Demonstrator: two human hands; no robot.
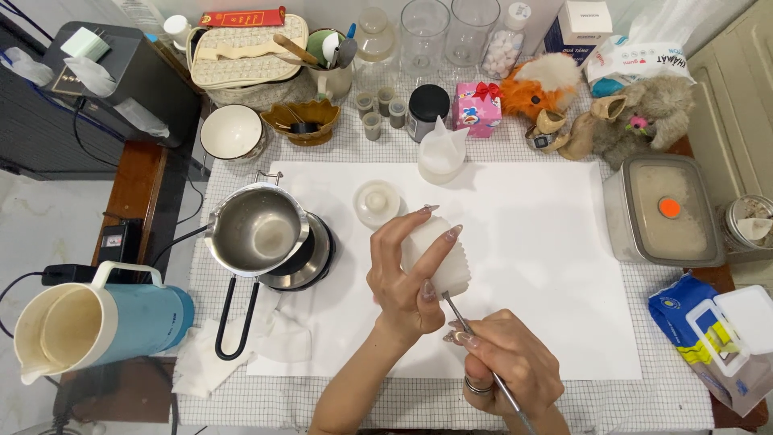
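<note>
Right hand (511, 366): nearest the camera, at the lower edge of the view; fingers closed around a thin metal tool (475, 338), a ring on one finger.
Thin metal tool: runs slantwise up and left from the right hand; its tip meets the lower edge of the white ribbed piece (439, 258).
Left hand (407, 278): raised above the sheet, fingers curled partway around the white ribbed piece, thumb on its near side, long nails showing at the top.
White ribbed piece: held clear of the table in the left hand, over the middle of the white sheet (547, 266); fluted sides, pale and opaque.
White sheet: lies flat over the checked tablecloth (644, 403).
Small round white dish (377, 201): rests on the sheet, just above and left of the left hand.
Steel pouring pot (256, 232): sits on a small round heater (310, 258) at the sheet's left edge; black loop handle points toward the camera.
White cone-shaped bag (441, 151): stands at the sheet's far edge.
Blue jug (97, 322): far left, off the cloth, white rim and handle.
Lidded metal container (667, 211): right of the sheet, an orange dot on its lid.
Far edge of table: glass jars, a white bowl (232, 133), plush toys.
</note>
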